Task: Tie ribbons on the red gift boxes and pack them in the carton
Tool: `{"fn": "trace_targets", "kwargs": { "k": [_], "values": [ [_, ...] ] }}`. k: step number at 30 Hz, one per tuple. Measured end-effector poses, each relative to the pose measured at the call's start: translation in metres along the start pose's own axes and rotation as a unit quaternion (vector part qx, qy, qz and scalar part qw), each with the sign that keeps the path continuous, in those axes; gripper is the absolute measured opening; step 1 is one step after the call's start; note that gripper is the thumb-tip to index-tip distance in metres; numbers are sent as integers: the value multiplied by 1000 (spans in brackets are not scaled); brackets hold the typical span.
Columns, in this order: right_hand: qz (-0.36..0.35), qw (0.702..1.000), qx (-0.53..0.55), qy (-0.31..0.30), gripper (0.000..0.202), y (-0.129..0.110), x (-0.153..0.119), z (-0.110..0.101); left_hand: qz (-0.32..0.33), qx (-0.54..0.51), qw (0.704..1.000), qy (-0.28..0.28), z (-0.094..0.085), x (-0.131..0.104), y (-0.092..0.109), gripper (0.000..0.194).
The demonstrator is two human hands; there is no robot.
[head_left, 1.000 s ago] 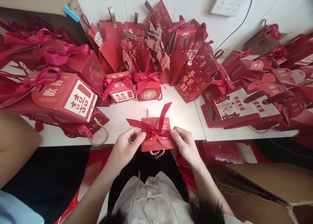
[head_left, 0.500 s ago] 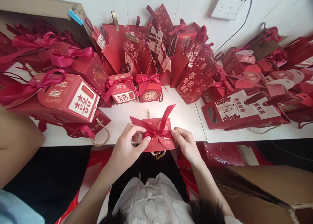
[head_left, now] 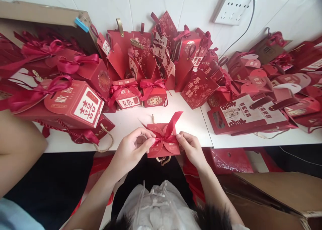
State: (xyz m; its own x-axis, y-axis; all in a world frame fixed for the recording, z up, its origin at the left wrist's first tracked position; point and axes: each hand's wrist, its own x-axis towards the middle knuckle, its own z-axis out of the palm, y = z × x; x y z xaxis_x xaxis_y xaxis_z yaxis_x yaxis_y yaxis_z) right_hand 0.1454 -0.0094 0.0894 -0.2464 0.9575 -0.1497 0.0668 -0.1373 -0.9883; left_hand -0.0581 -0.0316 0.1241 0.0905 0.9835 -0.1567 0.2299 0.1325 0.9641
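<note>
A small red box (head_left: 163,151) with a gold rope cord lies at the white table's front edge. Across its top is a dark red ribbon bow (head_left: 166,136), one tail standing up to the right. My left hand (head_left: 136,144) pinches the bow's left side between thumb and fingers. At the box's right side, my right hand (head_left: 190,146) is closed, thumb against forefinger, on the ribbon's right loop. Two small ribboned boxes, one with a white label (head_left: 129,102) and one with a gold emblem (head_left: 154,98), stand behind it.
Large red boxes (head_left: 60,106) crowd the left, beside a cardboard box (head_left: 50,17). Red gift bags (head_left: 198,89) line the wall; more boxes lie right. A power strip (head_left: 232,8) hangs on the wall. A person's arm (head_left: 20,149) is at the left edge.
My left hand has drawn together over the bow's left side, and the left tail that stuck out is now blurred and mostly behind the fingers. The whole view has shifted slightly.
</note>
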Motion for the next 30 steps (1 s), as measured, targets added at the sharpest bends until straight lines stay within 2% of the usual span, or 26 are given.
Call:
{"fn": "trace_targets", "kwargs": {
  "k": [9,16,21,26,30],
  "values": [
    [8,1000,11,0,48,4,0,0,-45,-59,996,-54,1,4,3,26],
    [29,999,16,12,49,6,0,1,-84,-133,980,-118,-1,6,3,29],
    [40,999,33,13,48,7,1,0,-77,-157,979,-103,-3,9,2,28],
    [34,996,86,-2,48,7,3,1,-60,-129,987,-73,-9,10,-6,24],
    [34,991,128,-7,49,10,5,1,-55,-113,989,-78,-10,12,-13,24]
  ]
}}
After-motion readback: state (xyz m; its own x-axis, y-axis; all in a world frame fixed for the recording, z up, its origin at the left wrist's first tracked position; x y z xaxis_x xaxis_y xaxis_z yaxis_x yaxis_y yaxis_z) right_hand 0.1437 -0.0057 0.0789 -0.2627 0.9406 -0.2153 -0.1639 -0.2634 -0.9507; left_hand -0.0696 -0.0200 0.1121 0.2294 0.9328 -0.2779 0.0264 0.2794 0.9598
